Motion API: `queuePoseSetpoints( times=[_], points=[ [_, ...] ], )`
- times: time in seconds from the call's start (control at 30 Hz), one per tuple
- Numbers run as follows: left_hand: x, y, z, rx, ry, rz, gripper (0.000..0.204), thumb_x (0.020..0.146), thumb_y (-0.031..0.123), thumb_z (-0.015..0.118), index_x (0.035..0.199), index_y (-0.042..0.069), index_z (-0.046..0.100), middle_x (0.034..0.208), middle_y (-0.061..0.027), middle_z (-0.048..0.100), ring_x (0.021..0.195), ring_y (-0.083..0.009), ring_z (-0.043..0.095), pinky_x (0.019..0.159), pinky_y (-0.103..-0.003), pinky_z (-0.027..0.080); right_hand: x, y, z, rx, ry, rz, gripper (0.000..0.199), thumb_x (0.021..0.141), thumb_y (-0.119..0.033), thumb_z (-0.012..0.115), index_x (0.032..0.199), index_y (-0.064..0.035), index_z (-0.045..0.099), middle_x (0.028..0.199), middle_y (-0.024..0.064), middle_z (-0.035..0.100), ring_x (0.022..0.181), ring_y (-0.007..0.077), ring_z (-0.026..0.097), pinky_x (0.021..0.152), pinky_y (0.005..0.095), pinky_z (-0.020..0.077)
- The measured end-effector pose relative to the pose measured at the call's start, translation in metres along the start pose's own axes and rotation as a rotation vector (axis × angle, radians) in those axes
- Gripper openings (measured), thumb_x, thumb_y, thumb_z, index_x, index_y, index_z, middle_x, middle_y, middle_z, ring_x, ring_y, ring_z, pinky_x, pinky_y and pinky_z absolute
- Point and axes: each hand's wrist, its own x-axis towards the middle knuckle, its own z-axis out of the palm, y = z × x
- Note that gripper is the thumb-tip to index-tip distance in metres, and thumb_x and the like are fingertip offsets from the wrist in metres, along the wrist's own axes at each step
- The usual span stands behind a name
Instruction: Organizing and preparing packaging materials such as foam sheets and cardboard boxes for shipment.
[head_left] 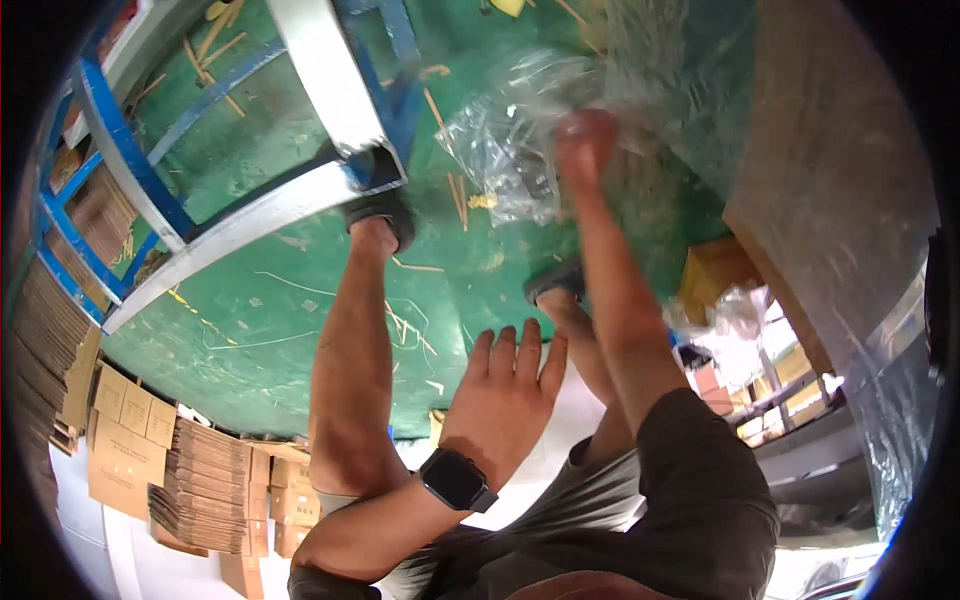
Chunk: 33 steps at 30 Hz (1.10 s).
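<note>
My right hand (588, 140) reaches far forward, low over the floor, and is blurred by motion. It looks balled into a fist at a crumpled clear plastic film (505, 150), and the film close to it is smeared too. Its separate fingers do not show. My left hand (505, 390) hangs nearer to me, over the gap between my legs, with its fingers stretched out and nothing in them. A black watch (458, 479) is on that wrist.
A blue and silver metal frame (250, 207) stands at the left, by my foot. Thin strips lie scattered on the green floor (270, 330). Flattened cartons (205, 485) are stacked at the lower left. A large plastic-covered board (840, 170) rises on the right, beside a cardboard box (715, 275).
</note>
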Motion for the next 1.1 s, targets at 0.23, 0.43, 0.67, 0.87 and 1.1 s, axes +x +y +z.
queuePoseSetpoints(
  times=[0.23,0.43,0.67,0.87,1.1],
  points=[
    [0.037,0.002,0.024,0.055,0.143,0.068,0.057,0.093,0.016,0.062,0.148,0.001,0.053,0.12,-0.0168,0.067,0.109,-0.0334,0.066,0.104,-0.048,0.054,-0.092,-0.179,0.011,-0.045,-0.438,0.602,0.038,0.075,-0.026,0.086,0.108,-0.0099,0.077,0.159,0.0305,0.047,0.155,0.0513,0.032,0.123,0.0654,0.029],
    [0.062,-0.004,0.11,0.019,-0.037,0.184,0.068,0.089,0.014,0.073,0.153,0.005,0.051,0.12,-0.0136,0.07,0.106,-0.0319,0.07,0.092,-0.046,0.057,-0.184,-0.068,-0.02,0.159,-0.568,1.095,0.077,0.09,-0.027,0.082,0.15,0.0051,0.048,0.136,0.0306,0.066,0.125,0.0461,0.066,0.107,0.0534,0.0535],
    [0.036,-0.039,0.144,-0.018,0.137,0.169,0.06,0.095,0.013,0.074,0.15,0.005,0.053,0.125,-0.0181,0.071,0.113,-0.0381,0.069,0.093,-0.048,0.058,-0.31,-0.103,-0.166,0.218,-0.91,0.761,0.035,0.079,-0.026,0.067,0.104,-0.004,0.079,0.113,0.0278,0.075,0.108,0.0449,0.072,0.098,0.0492,0.0597],
    [0.024,-0.021,0.17,0.087,0.21,0.177,0.053,0.095,0.017,0.074,0.145,0.006,0.057,0.12,-0.0163,0.072,0.109,-0.0379,0.07,0.091,-0.048,0.059,-0.385,0.013,-0.305,-0.207,-0.737,0.779,0.023,0.091,-0.019,0.062,0.102,-0.0061,0.078,0.104,0.0162,0.08,0.1,0.0373,0.075,0.092,0.048,0.059],
    [0.001,0.009,0.216,0.078,-0.035,0.189,0.065,0.091,0.018,0.079,0.15,0.006,0.053,0.128,-0.0178,0.069,0.113,-0.0388,0.068,0.095,-0.049,0.057,-0.464,0.055,-0.411,-0.178,-0.374,1.176,0.044,0.088,-0.017,0.065,0.129,-0.0006,0.065,0.114,0.0205,0.077,0.095,0.0383,0.075,0.093,0.051,0.0588]
  ],
)
